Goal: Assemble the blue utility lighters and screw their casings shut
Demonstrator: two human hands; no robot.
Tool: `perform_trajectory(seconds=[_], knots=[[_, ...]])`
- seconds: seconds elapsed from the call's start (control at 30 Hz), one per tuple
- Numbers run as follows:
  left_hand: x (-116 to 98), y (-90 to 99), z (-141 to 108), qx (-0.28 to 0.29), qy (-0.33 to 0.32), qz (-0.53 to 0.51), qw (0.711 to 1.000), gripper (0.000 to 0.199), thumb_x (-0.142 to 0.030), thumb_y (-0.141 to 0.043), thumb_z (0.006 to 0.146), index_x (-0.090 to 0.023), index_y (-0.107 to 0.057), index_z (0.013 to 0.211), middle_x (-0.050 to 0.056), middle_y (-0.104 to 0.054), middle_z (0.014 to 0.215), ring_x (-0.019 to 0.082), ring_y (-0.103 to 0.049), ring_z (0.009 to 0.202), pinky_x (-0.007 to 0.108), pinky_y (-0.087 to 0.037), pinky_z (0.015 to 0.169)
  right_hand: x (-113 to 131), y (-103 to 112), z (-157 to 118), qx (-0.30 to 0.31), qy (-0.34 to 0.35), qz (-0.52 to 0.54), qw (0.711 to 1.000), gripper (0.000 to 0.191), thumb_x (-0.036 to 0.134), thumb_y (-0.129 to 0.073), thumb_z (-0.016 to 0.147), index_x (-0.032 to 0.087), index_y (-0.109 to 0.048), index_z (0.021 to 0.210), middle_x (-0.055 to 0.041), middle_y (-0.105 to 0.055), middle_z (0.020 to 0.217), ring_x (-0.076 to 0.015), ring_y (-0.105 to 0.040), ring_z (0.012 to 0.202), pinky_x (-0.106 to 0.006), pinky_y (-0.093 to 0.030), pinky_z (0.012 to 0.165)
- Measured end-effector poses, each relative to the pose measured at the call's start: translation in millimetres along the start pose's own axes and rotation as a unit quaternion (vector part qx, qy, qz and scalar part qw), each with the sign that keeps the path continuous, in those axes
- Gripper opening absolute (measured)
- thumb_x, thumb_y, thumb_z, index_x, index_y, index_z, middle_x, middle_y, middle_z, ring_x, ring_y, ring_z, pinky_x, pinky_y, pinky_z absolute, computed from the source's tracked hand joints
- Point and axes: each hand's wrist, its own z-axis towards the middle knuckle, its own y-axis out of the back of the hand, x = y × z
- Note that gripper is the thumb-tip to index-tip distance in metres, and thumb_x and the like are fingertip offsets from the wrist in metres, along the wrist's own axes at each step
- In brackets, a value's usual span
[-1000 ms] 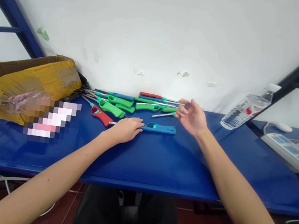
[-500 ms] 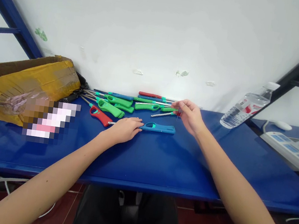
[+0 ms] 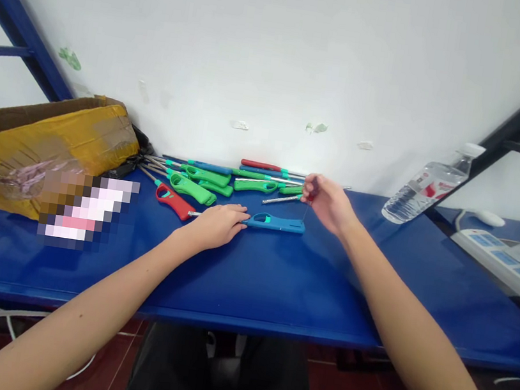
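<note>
A long-necked blue gas lighter [image 3: 280,223] lies flat on the blue table, its trigger loop beside my fingers. My left hand [image 3: 218,224] is closed over its neck, and the metal tip shows left of my knuckles. Just above the butt end, my right hand [image 3: 329,201] pinches a thin-shafted screwdriver [image 3: 313,191] with a red, see-through handle. Its fine shaft points down at the lighter's end; whether it touches is too small to tell. Close to my left hand lies a red gas lighter [image 3: 176,201], with green gas lighters [image 3: 193,188] behind it.
More lighters, including a red one [image 3: 261,165], lie along the wall. A taped cardboard box [image 3: 54,147] stands on the left. On the right are a water bottle [image 3: 428,186] and a white power strip [image 3: 502,258]. The table's front edge [image 3: 251,324] is near me.
My right hand has turned slightly and its fingers have closed more around the screwdriver, which now stands more upright over the lighter's end. My left hand and the blue lighter have not moved.
</note>
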Motion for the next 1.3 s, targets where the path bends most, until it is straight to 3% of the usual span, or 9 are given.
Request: perform_trajectory(seconds=[0.17, 0.4, 0.67, 0.83, 0.93, 1.0, 1.07, 1.17, 1.3], knots=[[0, 0.9, 0, 0.002, 0.000, 0.000, 1.000, 0.039, -0.027, -0.043, 0.098, -0.017, -0.064, 0.128, 0.011, -0.056, 0.142, 0.028, -0.053, 0.131, 0.044, -0.044, 0.111, -6, 3, 2, -0.053, 0.054, -0.086, 0.993, 0.034, 0.053, -0.084, 0.063, 0.024, -0.072, 0.075, -0.0009, -0.064, 0.076, -0.0157, -0.057, 0.074, -0.028, -0.048, 0.063], [-2, 2.0, 0, 0.016, 0.002, 0.017, 1.000, 0.040, -0.027, -0.042, 0.099, -0.016, -0.062, 0.131, 0.011, -0.055, 0.143, 0.028, -0.052, 0.132, 0.042, -0.044, 0.111, 0, 26, 12, -0.187, 0.126, -0.052, 0.973, 0.032, 0.050, -0.082, 0.067, 0.024, -0.075, 0.084, 0.0041, -0.054, 0.062, -0.0099, -0.051, 0.057, -0.023, -0.044, 0.051], [0, 1.3, 0, 0.015, 0.000, 0.011, 1.000, 0.041, -0.027, -0.041, 0.099, -0.015, -0.062, 0.132, 0.012, -0.055, 0.143, 0.028, -0.052, 0.133, 0.042, -0.043, 0.111, -30, 23, 17, -0.284, 0.067, -0.037, 0.956, 0.042, 0.046, -0.088, 0.056, 0.021, -0.074, 0.086, 0.0005, -0.069, 0.074, -0.0127, -0.064, 0.063, -0.023, -0.051, 0.050], [-1, 2.5, 0, 0.019, 0.005, 0.011, 1.000, 0.041, -0.027, -0.041, 0.099, -0.015, -0.061, 0.132, 0.011, -0.054, 0.144, 0.028, -0.051, 0.133, 0.042, -0.042, 0.112, -36, 31, 15, -0.225, 0.017, -0.155, 0.962, 0.040, 0.046, -0.087, 0.059, 0.018, -0.072, 0.082, -0.0030, -0.072, 0.073, -0.0154, -0.067, 0.065, -0.028, -0.057, 0.060], [-1, 2.6, 0, 0.022, 0.008, 0.009, 1.000, 0.040, -0.027, -0.042, 0.099, -0.015, -0.061, 0.132, 0.011, -0.054, 0.144, 0.027, -0.050, 0.134, 0.042, -0.041, 0.112, -31, 46, 11, -0.096, -0.007, -0.316, 0.944, 0.038, 0.043, -0.083, 0.064, 0.016, -0.072, 0.089, -0.0035, -0.071, 0.067, -0.0161, -0.065, 0.061, -0.028, -0.053, 0.058], [-1, 2.1, 0, 0.019, 0.007, 0.004, 1.000, 0.040, -0.027, -0.042, 0.099, -0.016, -0.061, 0.132, 0.011, -0.054, 0.144, 0.027, -0.051, 0.134, 0.042, -0.041, 0.112, -29, 55, 9, 0.015, -0.028, -0.392, 0.920, 0.036, 0.040, -0.082, 0.065, 0.015, -0.073, 0.090, -0.0050, -0.073, 0.073, -0.0184, -0.067, 0.067, -0.030, -0.053, 0.063], [0, 1.4, 0, 0.015, 0.006, 0.003, 1.000, 0.040, -0.027, -0.043, 0.098, -0.016, -0.061, 0.132, 0.011, -0.055, 0.143, 0.028, -0.051, 0.133, 0.043, -0.041, 0.112, -28, 59, 7, 0.087, -0.037, -0.450, 0.888, 0.034, 0.040, -0.080, 0.066, 0.016, -0.074, 0.089, -0.0058, -0.074, 0.079, -0.0198, -0.066, 0.071, -0.032, -0.052, 0.066], [1, 0.8, 0, 0.016, 0.005, 0.008, 1.000, 0.040, -0.028, -0.042, 0.099, -0.016, -0.061, 0.132, 0.012, -0.055, 0.143, 0.027, -0.051, 0.133, 0.042, -0.041, 0.112, -30, 60, 8, 0.122, -0.015, -0.517, 0.847, 0.030, 0.041, -0.075, 0.072, 0.017, -0.075, 0.091, -0.0055, -0.074, 0.082, -0.0199, -0.064, 0.071, -0.032, -0.049, 0.065], [1, 0.2, 0, 0.016, 0.000, 0.016, 1.000, 0.040, -0.028, -0.042, 0.099, -0.016, -0.061, 0.132, 0.011, -0.055, 0.143, 0.026, -0.051, 0.133, 0.041, -0.042, 0.112, -31, 59, 9, 0.112, 0.029, -0.585, 0.802, 0.027, 0.037, -0.071, 0.078, 0.016, -0.075, 0.094, -0.0064, -0.073, 0.084, -0.0194, -0.062, 0.069, -0.032, -0.047, 0.065]])
